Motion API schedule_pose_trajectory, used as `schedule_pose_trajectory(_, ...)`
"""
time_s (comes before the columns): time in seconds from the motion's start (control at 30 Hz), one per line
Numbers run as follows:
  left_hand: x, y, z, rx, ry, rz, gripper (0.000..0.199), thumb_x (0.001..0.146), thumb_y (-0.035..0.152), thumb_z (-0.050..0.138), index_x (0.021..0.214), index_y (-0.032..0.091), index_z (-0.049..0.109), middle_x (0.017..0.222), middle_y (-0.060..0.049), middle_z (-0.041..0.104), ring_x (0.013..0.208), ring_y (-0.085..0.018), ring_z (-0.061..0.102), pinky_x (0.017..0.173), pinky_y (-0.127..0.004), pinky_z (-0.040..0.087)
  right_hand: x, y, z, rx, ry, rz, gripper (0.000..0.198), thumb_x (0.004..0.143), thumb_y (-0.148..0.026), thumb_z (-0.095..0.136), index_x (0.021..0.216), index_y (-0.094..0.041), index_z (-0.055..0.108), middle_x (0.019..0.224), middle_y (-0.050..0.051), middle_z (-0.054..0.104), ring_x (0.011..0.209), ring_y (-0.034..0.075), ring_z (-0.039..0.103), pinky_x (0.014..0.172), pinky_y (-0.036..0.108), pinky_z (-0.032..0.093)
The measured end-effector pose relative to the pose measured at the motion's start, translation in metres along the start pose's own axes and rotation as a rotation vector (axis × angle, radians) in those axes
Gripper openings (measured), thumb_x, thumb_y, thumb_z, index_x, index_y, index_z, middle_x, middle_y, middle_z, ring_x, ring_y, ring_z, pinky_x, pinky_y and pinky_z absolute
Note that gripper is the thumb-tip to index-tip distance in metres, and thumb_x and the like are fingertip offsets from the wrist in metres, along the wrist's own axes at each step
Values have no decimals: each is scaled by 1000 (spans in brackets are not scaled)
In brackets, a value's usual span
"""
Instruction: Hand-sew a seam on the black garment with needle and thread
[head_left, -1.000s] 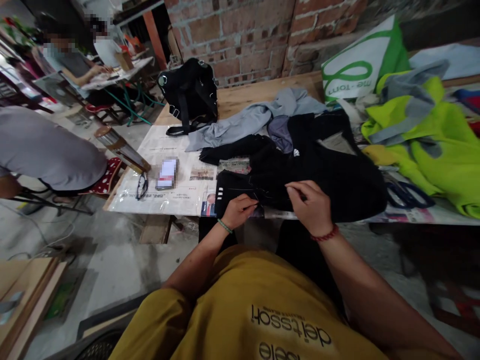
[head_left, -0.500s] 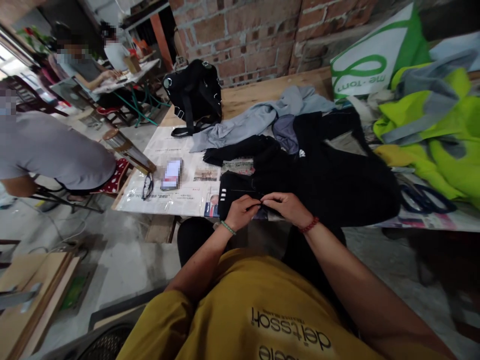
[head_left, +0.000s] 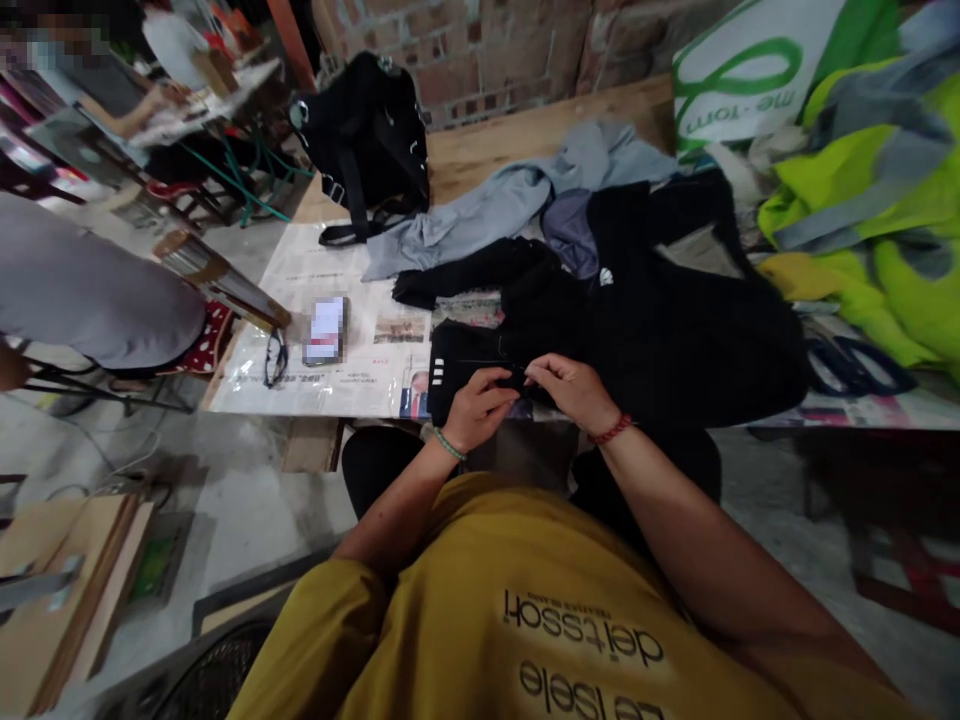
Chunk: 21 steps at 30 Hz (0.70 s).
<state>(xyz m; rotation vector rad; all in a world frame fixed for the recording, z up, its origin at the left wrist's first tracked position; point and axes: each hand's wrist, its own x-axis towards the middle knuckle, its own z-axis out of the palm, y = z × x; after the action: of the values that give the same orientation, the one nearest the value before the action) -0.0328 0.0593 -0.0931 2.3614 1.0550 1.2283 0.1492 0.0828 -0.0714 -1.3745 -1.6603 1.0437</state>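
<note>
A black garment (head_left: 675,330) with a small white logo lies across the table's front edge, one sleeve stretched to the left. My left hand (head_left: 477,408), with a green beaded bracelet, pinches the fabric of its lower left part, near three small white bars. Close beside it, my right hand (head_left: 576,392), wearing a red bracelet, has thumb and forefinger pressed together over the same cloth. Whatever sits between those right fingertips is too small to make out. The two sets of fingertips are almost touching.
Newspaper under plastic covers the table, bearing a phone (head_left: 325,330), eyeglasses (head_left: 276,358) and a black bag (head_left: 367,140). Grey cloth (head_left: 487,205) lies behind the garment. Scissors with dark blue handles (head_left: 862,368) and yellow-green clothing (head_left: 892,270) are right. A person (head_left: 90,285) sits left.
The view has shifted slightly, so the table appears higher in the picture. My right fingertips have lifted a little from my left ones; both hands stay at the same part of the garment.
</note>
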Motion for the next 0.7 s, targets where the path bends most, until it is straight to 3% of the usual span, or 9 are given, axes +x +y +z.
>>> schedule_pose_trajectory(0.37, -2, -5, 4, 7, -35, -84, 18, 86, 21, 49, 92, 18, 65, 107, -9, 58, 103, -16, 55, 85, -31, 51, 0, 1, 3, 29, 29, 67, 23, 79, -37, 51, 73, -19, 64, 71, 1, 66, 68, 13, 58, 66, 24, 44)
schedule_pose_trajectory(0.7, -4, -4, 1, -14, -48, -43, 15, 84, 23, 51, 87, 19, 66, 115, -9, 54, 76, -11, 55, 69, -28, 52, -1, 3, -2, 80, -15, 78, 24, 80, -39, 50, 75, -19, 63, 72, 1, 66, 68, 13, 58, 65, 23, 43)
